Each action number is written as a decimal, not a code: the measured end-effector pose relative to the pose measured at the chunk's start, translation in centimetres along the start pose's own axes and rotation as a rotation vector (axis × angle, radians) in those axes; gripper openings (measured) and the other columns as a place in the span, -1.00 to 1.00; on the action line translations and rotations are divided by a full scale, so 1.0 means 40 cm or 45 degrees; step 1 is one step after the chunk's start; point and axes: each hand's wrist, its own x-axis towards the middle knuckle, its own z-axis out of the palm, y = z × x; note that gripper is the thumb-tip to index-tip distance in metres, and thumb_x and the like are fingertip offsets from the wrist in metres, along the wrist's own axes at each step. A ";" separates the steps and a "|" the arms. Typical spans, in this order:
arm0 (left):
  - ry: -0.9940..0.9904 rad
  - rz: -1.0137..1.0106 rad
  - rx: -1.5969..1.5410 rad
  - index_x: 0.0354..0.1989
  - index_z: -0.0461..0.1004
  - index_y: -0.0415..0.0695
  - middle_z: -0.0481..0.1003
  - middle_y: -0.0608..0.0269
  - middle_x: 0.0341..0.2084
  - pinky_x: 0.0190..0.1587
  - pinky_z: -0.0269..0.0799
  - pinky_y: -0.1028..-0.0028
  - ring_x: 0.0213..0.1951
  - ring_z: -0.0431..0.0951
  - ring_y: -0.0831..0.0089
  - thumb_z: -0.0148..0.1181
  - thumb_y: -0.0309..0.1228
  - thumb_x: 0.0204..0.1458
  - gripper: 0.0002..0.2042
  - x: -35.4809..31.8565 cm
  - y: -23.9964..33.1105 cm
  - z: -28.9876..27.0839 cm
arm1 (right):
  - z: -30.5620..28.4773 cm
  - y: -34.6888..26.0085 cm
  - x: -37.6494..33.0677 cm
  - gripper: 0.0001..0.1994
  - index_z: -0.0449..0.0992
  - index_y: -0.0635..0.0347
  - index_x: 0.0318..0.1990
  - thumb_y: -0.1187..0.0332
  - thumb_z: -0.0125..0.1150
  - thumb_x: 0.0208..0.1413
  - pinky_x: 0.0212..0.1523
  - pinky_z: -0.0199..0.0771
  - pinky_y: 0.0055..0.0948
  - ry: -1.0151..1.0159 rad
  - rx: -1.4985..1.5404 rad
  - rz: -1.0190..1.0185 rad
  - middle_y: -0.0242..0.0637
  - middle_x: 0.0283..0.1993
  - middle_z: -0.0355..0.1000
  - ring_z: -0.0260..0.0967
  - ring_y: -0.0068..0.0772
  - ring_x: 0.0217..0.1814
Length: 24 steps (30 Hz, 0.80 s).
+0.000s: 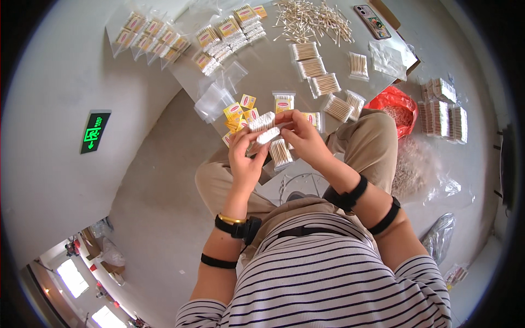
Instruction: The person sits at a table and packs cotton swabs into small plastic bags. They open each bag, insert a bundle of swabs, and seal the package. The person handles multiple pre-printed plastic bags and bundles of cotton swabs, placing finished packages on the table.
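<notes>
Two packs of cotton swabs, their white tips facing up, are held together in front of me: an upper pack (262, 121) and a lower pack (268, 135). My left hand (244, 158) is closed round them from the left. My right hand (304, 139) is pinched at their right ends. Just below the hands lies another cotton swab pack (281, 153) near the table's edge. Yellow printed cards (233, 112) are strewn beyond my left hand. A bagged swab pack with a yellow card (284, 102) lies past the fingers.
Clear empty bags (214, 103) lie left of the cards. Finished-looking packs (229, 27) stand in rows at the back left, near a loose swab heap (314, 21). A phone (372, 22) rests at the far right. A red bag (394, 109) of swabs stands beside my knee.
</notes>
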 end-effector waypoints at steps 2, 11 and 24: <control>0.002 0.068 -0.054 -0.12 0.69 -0.14 0.61 0.16 0.03 0.19 0.36 0.27 0.09 0.48 0.21 0.44 -0.57 -0.09 -0.71 -0.003 0.082 -0.042 | -0.014 -0.086 -0.043 -0.65 0.47 0.27 0.18 0.58 0.09 0.24 0.06 0.46 -0.38 -0.108 0.050 -0.083 -0.32 0.08 0.51 0.45 -0.49 0.00; 0.039 0.632 0.048 -0.16 0.66 -0.09 0.61 0.31 0.11 -0.01 0.43 0.36 -0.05 0.50 0.25 0.49 -0.46 -0.22 -0.65 -0.035 0.263 -0.136 | -0.027 -0.345 -0.217 -0.61 0.55 0.23 0.15 0.47 0.36 0.15 0.03 0.44 -0.36 -0.241 -0.404 -0.631 -0.26 0.01 0.50 0.41 -0.34 -0.01; -0.023 0.729 -0.070 -0.16 0.66 -0.15 0.62 0.17 -0.03 -0.05 0.50 0.28 -0.01 0.53 0.16 0.55 -0.42 -0.14 -0.67 -0.085 0.367 -0.164 | -0.038 -0.409 -0.320 -0.63 0.72 0.03 0.04 0.38 0.49 0.02 -0.07 0.45 -0.38 -0.149 -0.575 -0.961 -0.33 -0.12 0.44 0.38 -0.35 -0.05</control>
